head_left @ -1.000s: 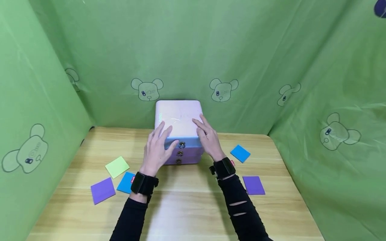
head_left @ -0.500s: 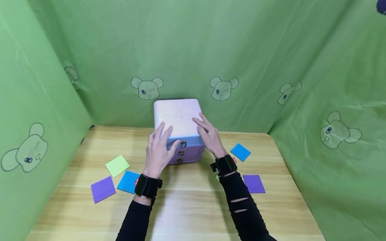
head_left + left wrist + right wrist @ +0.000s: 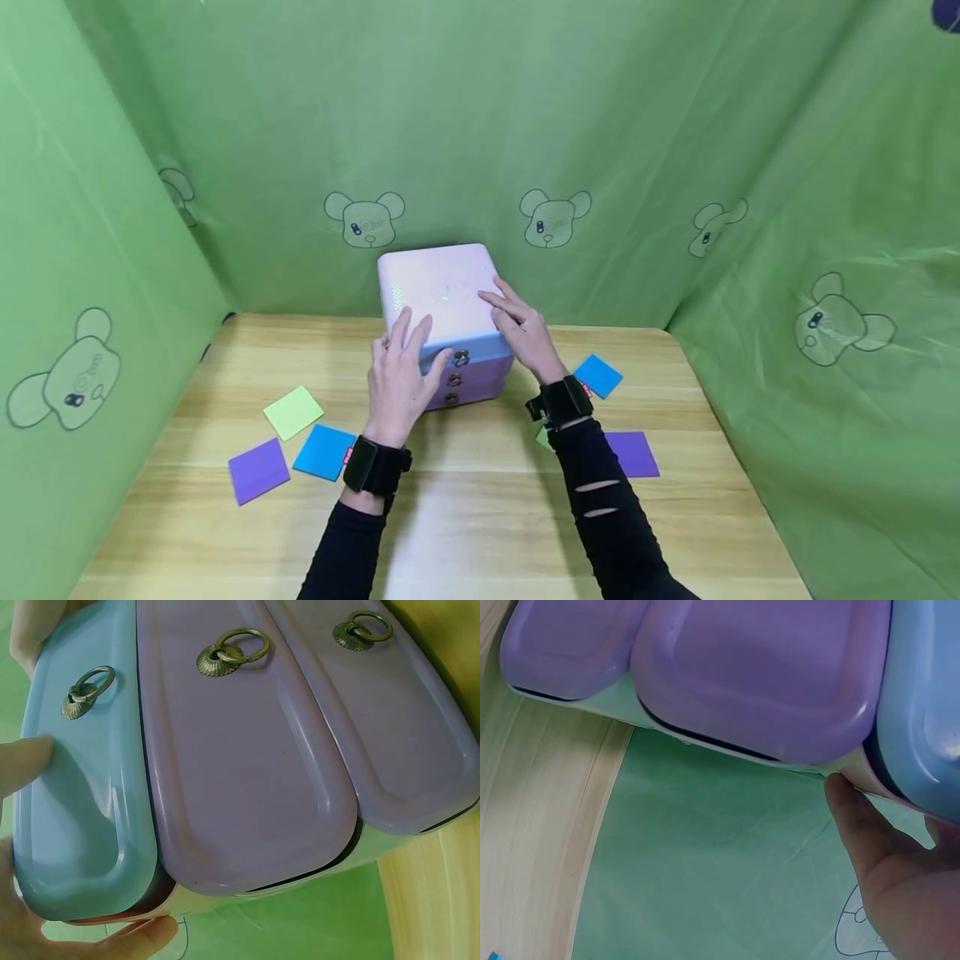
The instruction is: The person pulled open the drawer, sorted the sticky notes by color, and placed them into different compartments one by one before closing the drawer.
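Note:
A small chest of drawers [image 3: 435, 279] with a pale pink top stands at the table's back, turned slightly. Its top drawer [image 3: 82, 802] is light blue, with two purple drawers [image 3: 232, 750] below; all look closed. Each drawer front has a brass ring pull [image 3: 97, 679]. My left hand [image 3: 397, 383] spans the front left corner, fingers spread at the top and side, thumb [image 3: 26, 761] against the blue drawer front. My right hand [image 3: 528, 337] lies along the right side, fingers extended over the top edge and one fingertip [image 3: 840, 787] touching the side wall.
Left on the wooden table [image 3: 480, 517] lie a light green square [image 3: 293, 412], a purple square [image 3: 258, 472] and a blue square [image 3: 324, 452]. Right are a blue square [image 3: 600, 375], a purple square [image 3: 633, 454] and a partly hidden green piece [image 3: 543, 437]. Green cloth [image 3: 465, 108] walls the table.
The chest has turned counterclockwise as seen from above, its front now angled a little to the right. My left hand has shifted right with it; the right hand has moved slightly.

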The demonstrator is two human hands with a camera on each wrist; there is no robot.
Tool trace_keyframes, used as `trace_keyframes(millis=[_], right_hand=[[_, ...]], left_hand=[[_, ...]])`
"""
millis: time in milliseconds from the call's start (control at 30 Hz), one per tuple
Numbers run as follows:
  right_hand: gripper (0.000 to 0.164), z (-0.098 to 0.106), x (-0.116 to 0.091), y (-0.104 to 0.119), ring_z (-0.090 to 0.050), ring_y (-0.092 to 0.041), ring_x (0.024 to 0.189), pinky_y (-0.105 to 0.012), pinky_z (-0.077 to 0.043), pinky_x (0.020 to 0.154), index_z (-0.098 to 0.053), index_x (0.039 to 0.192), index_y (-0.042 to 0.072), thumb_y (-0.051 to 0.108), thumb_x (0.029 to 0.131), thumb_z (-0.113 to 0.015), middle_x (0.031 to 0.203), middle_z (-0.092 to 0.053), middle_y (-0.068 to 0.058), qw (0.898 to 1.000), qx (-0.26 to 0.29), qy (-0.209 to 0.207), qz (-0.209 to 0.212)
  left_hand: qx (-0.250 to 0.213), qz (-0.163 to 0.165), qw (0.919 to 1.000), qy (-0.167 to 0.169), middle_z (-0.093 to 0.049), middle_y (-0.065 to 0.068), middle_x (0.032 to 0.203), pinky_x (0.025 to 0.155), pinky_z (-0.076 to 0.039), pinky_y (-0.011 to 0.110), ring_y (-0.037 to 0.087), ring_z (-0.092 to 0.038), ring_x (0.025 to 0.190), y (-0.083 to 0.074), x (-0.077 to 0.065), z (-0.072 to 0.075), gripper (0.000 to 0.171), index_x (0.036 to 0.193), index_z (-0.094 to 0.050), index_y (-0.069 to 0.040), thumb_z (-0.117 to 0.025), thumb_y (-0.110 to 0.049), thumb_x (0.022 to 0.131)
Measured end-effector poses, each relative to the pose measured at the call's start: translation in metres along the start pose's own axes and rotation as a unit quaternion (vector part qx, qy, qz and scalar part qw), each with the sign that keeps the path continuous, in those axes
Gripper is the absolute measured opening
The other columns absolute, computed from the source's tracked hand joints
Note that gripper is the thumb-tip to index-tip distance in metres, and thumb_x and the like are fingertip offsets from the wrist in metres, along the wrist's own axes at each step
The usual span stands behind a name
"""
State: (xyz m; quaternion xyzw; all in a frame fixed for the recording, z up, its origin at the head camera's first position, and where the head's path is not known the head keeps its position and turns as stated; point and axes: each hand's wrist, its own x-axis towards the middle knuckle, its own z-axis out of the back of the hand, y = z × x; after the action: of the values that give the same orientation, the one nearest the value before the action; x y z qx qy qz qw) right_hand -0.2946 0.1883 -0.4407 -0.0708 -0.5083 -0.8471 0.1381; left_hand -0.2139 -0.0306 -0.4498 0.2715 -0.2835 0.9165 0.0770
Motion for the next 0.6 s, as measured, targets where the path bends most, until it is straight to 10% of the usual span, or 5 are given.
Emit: trace_keyframes(millis=[600], right_hand=[[0.035, 0.010, 0.006, -0.009, -0.033, -0.018, 0.154, -0.048, -0.032, 0.127, -0.064, 0.138, 0.024, 0.030, 0.105, -0.053, 0.164, -0.036, 0.015, 0.998, 0.053, 0.032, 0.017]], left_hand=[[0.062, -0.011, 0.9973, -0.036, -0.053, 0.018, 0.151, 0.045, -0.053, 0.035, 0.039, -0.057, 0.085, -0.015, -0.004, -0.005, 0.058, 0.139, -0.061, -0.015, -0.069, -0.050, 0.093]])
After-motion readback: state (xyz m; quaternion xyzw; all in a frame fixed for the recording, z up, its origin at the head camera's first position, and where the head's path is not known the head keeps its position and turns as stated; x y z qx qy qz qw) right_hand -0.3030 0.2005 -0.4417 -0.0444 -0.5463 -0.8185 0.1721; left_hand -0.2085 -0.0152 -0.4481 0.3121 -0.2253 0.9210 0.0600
